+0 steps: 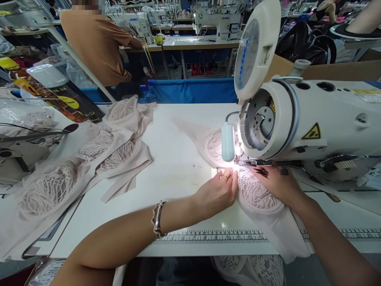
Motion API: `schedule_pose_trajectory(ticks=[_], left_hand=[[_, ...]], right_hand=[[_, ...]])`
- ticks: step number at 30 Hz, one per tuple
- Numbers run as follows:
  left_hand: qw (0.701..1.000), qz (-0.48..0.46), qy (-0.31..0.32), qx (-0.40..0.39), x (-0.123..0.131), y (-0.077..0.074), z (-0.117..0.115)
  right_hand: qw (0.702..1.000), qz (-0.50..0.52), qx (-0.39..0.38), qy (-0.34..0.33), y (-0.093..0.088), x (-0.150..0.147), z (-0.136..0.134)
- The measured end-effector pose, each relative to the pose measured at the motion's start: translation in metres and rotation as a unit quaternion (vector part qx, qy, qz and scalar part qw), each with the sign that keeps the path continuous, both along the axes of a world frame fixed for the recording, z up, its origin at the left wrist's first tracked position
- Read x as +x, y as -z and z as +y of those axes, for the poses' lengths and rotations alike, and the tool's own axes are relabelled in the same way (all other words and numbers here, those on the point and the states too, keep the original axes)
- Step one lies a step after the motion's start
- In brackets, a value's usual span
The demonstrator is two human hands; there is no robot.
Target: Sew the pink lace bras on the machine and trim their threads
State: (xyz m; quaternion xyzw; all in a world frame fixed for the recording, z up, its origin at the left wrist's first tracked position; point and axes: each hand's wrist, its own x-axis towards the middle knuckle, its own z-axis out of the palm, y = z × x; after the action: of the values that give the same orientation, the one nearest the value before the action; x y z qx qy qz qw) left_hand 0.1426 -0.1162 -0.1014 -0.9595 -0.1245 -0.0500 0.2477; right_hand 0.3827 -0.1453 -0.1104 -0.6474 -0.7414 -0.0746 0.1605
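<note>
A pale pink lace bra (259, 194) lies under the head of a white sewing machine (327, 119), with a lit spot at the needle area. One lace cup is behind the needle and the other in front of it. My left hand (218, 188) pinches the bra's edge just in front of the needle, fingers closed together. On the right, my right hand (278, 182) rests on the front cup, its fingers stretched toward the needle and partly hidden by the machine's parts. A small pale-green lamp (228, 142) hangs beside the needle.
More pale pink lace bras (50, 186) lie heaped on the left of the white table (172, 159). Spray cans (70, 93) lean behind them. A printed ruler (208, 237) runs along the front edge. A person in a brown shirt (92, 47) sits beyond.
</note>
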Motion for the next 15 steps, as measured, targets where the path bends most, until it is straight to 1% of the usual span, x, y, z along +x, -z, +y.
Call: schedule_pose_trajectory(ticks=[4, 6, 8, 10, 13, 15], left_hand=[[1.000, -0.012, -0.016, -0.009, 0.005, 0.004, -0.005], [0.999, -0.035, -0.028, -0.028, 0.008, 0.007, -0.006], [0.996, -0.061, -0.041, -0.044, 0.011, 0.009, -0.007], [0.995, -0.073, -0.044, -0.044, 0.012, 0.011, -0.007], [0.997, -0.057, -0.034, -0.034, 0.012, 0.012, -0.008], [0.998, -0.046, -0.029, -0.031, 0.012, 0.011, -0.008]], right_hand=[[0.996, 0.063, -0.053, 0.015, 0.010, 0.005, -0.001], [0.992, 0.091, -0.082, 0.003, 0.008, 0.005, -0.002], [0.989, 0.101, -0.103, -0.024, 0.002, 0.004, -0.003], [0.987, 0.096, -0.116, -0.060, -0.006, 0.002, -0.005], [0.986, 0.064, -0.115, -0.106, -0.014, -0.002, -0.008], [0.989, 0.030, -0.095, -0.108, -0.015, -0.004, -0.010]])
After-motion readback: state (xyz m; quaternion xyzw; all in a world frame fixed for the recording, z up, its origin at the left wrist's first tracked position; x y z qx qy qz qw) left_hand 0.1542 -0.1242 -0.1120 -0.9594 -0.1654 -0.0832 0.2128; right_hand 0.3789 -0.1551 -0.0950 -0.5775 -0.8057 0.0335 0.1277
